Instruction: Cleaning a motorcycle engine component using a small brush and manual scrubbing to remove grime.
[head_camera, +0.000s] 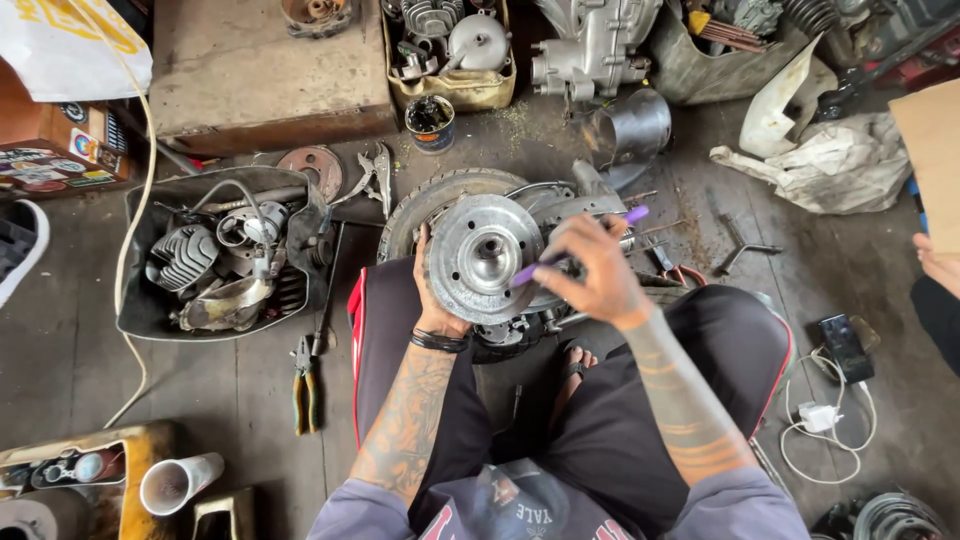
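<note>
A round grey metal drum (478, 255) with a hollow centre stands tilted on my lap, in front of a small tyre (432, 198) and engine parts. My left hand (430, 300) grips the drum's left edge from behind. My right hand (590, 270) holds a purple toothbrush (560, 255), its bristle end reaching toward the drum's right side. Both forearms are tattooed; a black band sits on my left wrist.
A dark tub (135, 305) of engine parts stands at left, pliers (303, 385) on the floor beside my left knee. A grease tin (431, 122), a tray of parts (460, 92) and an engine casing (590, 50) lie ahead. Phone (845, 345) with charger at right. Another person's arm (935, 265) at the right edge.
</note>
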